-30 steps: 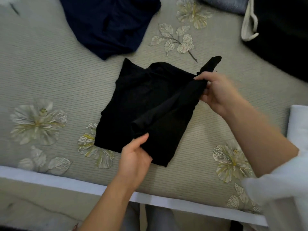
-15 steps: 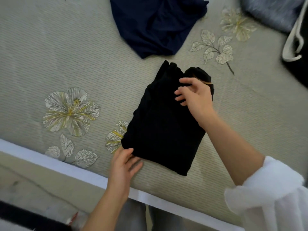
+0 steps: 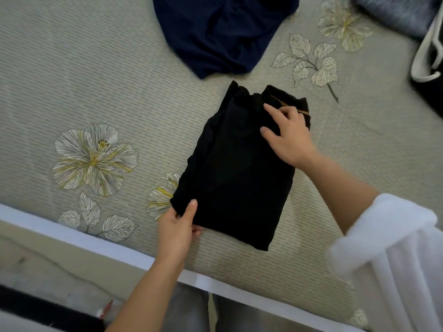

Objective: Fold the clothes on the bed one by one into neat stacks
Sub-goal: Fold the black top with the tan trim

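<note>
Two hands work one black garment, which lies as a narrow folded rectangle on the bed, close to its near edge. Your left hand pinches the near left corner, thumb on top. Your right hand rests with fingers loosely spread on the far end, by the collar. Step in hand, as judged: squaring the fold. Next you would probably halve it, keeping edges aligned, before taking the navy garment beyond.

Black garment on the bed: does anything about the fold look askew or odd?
The black garment has a ragged far edge: its layers bunch into two uneven peaks, and a tan strip shows by the right hand.
</note>
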Tool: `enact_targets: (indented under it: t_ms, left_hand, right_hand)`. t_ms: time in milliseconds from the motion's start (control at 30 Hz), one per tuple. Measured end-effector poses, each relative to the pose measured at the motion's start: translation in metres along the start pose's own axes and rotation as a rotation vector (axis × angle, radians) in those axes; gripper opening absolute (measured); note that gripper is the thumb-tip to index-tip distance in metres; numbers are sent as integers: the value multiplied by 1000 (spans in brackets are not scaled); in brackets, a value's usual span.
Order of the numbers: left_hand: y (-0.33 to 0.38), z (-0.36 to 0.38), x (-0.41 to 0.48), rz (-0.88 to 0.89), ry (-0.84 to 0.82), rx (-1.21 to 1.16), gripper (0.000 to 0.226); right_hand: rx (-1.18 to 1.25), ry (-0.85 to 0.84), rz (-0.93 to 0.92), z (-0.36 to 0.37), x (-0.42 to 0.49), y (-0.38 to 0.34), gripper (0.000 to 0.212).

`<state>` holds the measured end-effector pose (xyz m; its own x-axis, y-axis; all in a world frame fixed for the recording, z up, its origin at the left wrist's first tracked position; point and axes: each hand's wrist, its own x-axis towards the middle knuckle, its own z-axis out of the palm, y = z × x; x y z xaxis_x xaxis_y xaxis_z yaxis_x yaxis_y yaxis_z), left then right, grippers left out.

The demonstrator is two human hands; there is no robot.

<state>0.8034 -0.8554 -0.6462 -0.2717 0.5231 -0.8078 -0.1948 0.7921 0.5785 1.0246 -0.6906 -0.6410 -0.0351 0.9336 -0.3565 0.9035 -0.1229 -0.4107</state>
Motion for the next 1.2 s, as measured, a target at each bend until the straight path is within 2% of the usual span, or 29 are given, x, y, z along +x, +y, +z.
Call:
enact_targets:
  t_ms: [67,133,200,267,333,400,500,567,633,700,800,833,867,933,1000,1033,1100,1200]
  left_hand:
    - [3,-5,-3,-36,32,39,25]
    - [4,-10,-6,-161,12,77,45]
    - [2,-12,-13,-345,-97,57,56]
    - [-4,-8,-21,-405,-209,6,49]
    - [-12,6,-30,-338,-247,-132,41]
    - [-16,23,-36,-260,-215,-241,44]
    - [-12,46,-35,-172,-107,-247,40]
    - [-4,53,-34,-7,-13,-107,47]
    - [6,50,-29,206,49,34,53]
    - [18,37,-20,335,83,120,49]
    - [27,9,0,398,86,244,39]
    - [27,0,4,410,82,274,37]
    - [27,-7,6,413,96,309,40]
    - [24,-17,7,486,212,459,54]
    - [22,-14,2,653,321,690,62]
    - [21,-9,-1,733,313,786,62]
    - [16,8,-7,857,188,936,60]
    - [5,30,-3,919,65,1139,62]
  right_hand:
    - [244,201,-9,-7,-6,3,43]
    - [356,431,84,-11,-20,12,37]
    - [404,473,278,-12,-30,25,44]
    - [565,296,482,-11,-32,35,64]
    - [846,154,593,-13,-28,34,76]
    - [928,111,596,-15,-22,30,65]
    - [872,127,568,-16,-19,25,22]
    - [890,179,607,-20,-24,29,11]
    - [879,181,672,-25,-41,40,9]
    - [800,47,779,-26,-71,55,14]
    - [685,-335,912,-21,-127,72,20]
    - [644,-371,923,-18,-142,74,21]
    - [615,-313,916,-13,-155,76,26]
    - [555,1,833,-4,-171,73,43]
    - [367,301,599,1,-173,57,52]
    - [255,365,456,5,-169,46,54]
    - [70,346,195,22,-156,18,57]
    - [-185,141,-91,48,-131,-1,58]
